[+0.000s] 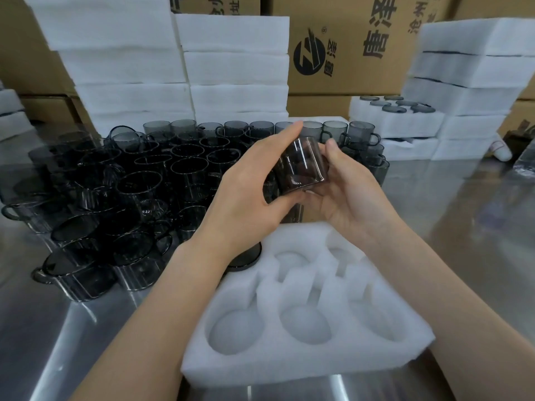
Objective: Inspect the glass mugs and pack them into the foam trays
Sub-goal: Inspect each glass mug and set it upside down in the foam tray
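A smoky grey glass mug [302,166] is held up between both hands above the table, tilted, its base towards me. My left hand [254,186] grips it from the left, fingers curled over its top and thumb under it. My right hand [350,192] cups it from the right, thumb on its side. Below the hands lies a white foam tray [304,369] with several round pockets, all bare. A dense cluster of several grey glass mugs [139,192] stands on the table to the left and behind.
White foam trays are stacked at the back left [185,68] and at the right [469,82]. One foam tray at the back right [396,117] holds several mugs. Printed cardboard boxes [347,47] line the back. The table [463,227] is shiny metal.
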Demonstrator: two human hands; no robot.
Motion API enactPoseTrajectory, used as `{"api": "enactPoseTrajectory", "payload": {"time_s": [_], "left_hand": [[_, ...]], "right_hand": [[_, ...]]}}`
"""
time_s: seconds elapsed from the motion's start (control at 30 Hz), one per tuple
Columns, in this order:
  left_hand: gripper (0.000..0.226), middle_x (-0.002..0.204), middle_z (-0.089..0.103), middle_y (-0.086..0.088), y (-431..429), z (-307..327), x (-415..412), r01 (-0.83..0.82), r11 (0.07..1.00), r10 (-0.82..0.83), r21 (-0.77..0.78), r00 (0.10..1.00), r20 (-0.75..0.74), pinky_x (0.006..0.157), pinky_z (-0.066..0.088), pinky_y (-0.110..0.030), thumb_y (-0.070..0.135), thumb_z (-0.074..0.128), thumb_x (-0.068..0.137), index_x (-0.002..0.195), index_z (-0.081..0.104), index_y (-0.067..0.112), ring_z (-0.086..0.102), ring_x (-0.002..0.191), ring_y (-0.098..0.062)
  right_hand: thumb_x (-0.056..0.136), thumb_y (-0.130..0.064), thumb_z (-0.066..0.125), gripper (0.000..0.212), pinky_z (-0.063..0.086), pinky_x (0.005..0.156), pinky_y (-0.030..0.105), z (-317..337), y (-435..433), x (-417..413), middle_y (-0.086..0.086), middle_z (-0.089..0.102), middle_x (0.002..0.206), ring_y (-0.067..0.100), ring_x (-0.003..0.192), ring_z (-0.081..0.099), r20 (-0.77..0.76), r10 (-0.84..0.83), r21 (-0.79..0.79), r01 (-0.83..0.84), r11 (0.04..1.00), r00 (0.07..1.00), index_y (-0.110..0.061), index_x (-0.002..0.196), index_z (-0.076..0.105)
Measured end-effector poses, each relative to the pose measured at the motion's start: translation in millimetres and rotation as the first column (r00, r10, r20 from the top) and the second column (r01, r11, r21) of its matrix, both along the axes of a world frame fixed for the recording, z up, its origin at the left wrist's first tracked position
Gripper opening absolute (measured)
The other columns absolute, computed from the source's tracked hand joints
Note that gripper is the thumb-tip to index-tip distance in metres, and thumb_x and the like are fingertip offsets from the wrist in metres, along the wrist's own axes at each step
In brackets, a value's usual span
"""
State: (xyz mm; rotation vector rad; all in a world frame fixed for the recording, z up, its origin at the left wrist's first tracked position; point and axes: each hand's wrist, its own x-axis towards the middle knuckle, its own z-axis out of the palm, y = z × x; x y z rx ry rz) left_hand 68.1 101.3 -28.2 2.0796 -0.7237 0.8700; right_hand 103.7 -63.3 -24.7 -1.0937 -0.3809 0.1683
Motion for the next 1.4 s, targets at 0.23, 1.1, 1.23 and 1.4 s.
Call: {"api": "enactPoseTrajectory", "payload": {"time_s": [0.23,1.1,1.23,1.4], "left_hand": [[0.081,0.161,0.025,-0.006,2,0,0,0.040,0.999,-0.041,-0.013,0.992,-0.123,0.119,0.019,-0.020,0.003,0.069,0.084,0.150,0.027,0.023,0.021,0.148,-0.007],[0.057,0.124,0.062,-0.004,9,5,4,0.136,0.843,-0.330,-0.521,0.895,-0.300,0.097,0.049,-0.023,-0.007,0.068,0.083,0.134,0.048,0.006,0.060,0.118,-0.009],[0.041,0.117,0.067,-0.008,9,8,4,0.130,0.753,-0.427,-0.646,0.842,-0.328,0.100,0.050,-0.040,0.011,0.064,0.085,0.125,0.056,0.009,0.062,0.115,-0.026],[0.033,0.108,0.071,-0.005,8,10,2,0.129,0.680,-0.551,-0.722,0.739,-0.387,0.088,0.056,-0.028,0.028,0.059,0.093,0.117,0.061,0.006,0.067,0.101,-0.017]], "right_hand": [[0.088,-0.032,0.063,0.042,0.057,0.078,0.038,1,0,-3,0.018,0.067,0.113,0.027,0.099,0.067,0.005,0.067,0.002,-0.068,0.998,0.998,-0.003,0.118,0.062],[0.092,-0.036,0.054,0.031,0.047,0.052,0.028,0,0,-6,0.001,0.049,0.060,0.016,0.051,0.048,0.115,0.119,-0.119,-0.105,0.987,0.986,-0.017,0.073,0.070],[0.089,-0.027,0.053,0.023,0.050,0.058,0.029,-2,0,-8,0.002,0.053,0.068,0.015,0.057,0.052,0.196,0.208,-0.040,-0.204,0.978,0.958,-0.016,0.091,0.074],[0.093,-0.007,0.054,0.021,0.054,0.057,0.032,-1,1,-9,0.002,0.057,0.065,0.018,0.054,0.057,0.387,0.019,-0.115,0.028,0.993,0.922,-0.017,0.094,0.073]]}}
